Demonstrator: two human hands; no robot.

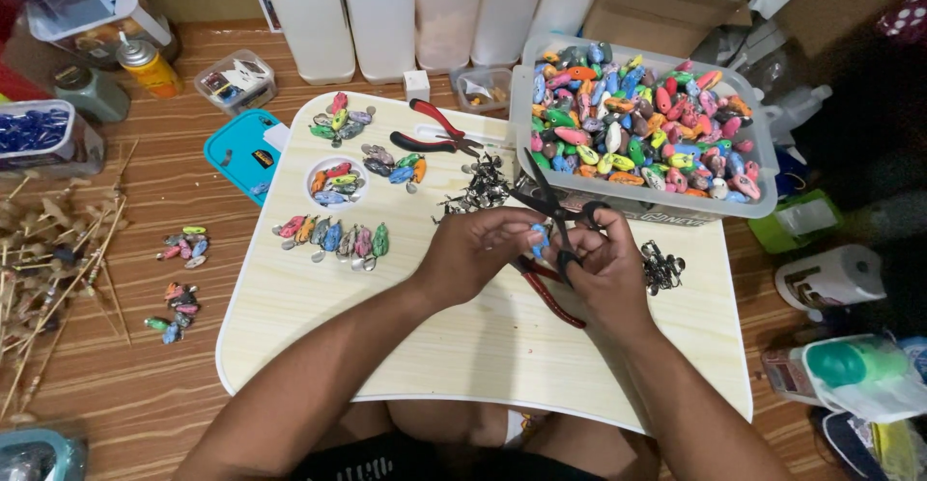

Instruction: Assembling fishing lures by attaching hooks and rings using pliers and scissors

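Centre of frame: the left hand (473, 254) pinches a small blue lure body (538, 240) in closed fingers; the right hand (599, 268) grips red-handled pliers (550, 293) against it. Finished lures (333, 238) lie in rows at centre left of the table (319, 346); a full bin (642, 124), upper right, apparently awaits work.

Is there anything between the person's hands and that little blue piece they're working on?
Nothing visible does. The left hand already pinches the small blue piece in its fingertips, and the right hand brings red-handled pliers right up to it above the light wooden tray table.
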